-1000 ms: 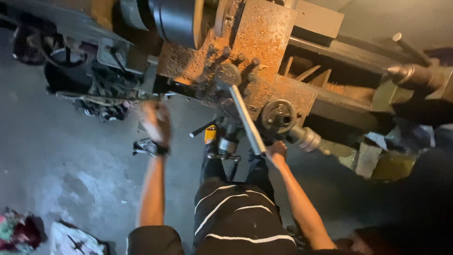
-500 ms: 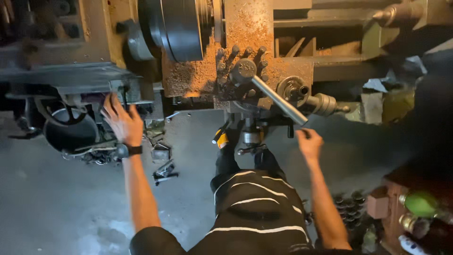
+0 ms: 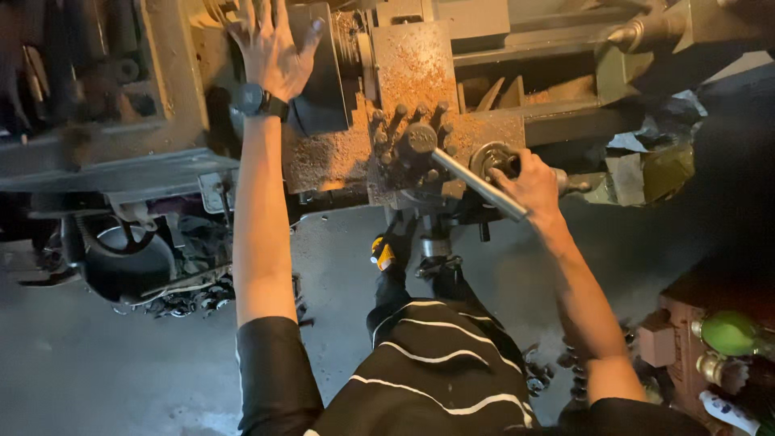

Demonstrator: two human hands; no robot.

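**Two bare hands on an old lathe, seen from above**

Looking down from the person's head, a worn, rust-speckled lathe fills the top half of the view, above a grey concrete floor. No package or sign is legible. A small pale plate sits on the machine's lower edge at left, too blurred to read. At the right edge, a reddish-brown block stands beside a round green object and a brass-coloured fitting. A crumpled pale sheet lies under the machine's right end. Dark curled metal shavings are scattered on the floor near a black handwheel.

The left hand reaches far up, arm nearly straight, palm flat and fingers spread wide against the dark round chuck. It grasps nothing. A black wristwatch is on that wrist.

The right hand is lower and to the right, arm bent outward. Its fingers curl around a round silver handwheel on the rusty carriage, in a closed hold. A long steel lever slants from the bolted tool post down to just under this hand, touching or nearly touching the palm; which, I cannot tell.

Below, the person's black shirt with white stripes and a shoe with a yellow patch are visible.
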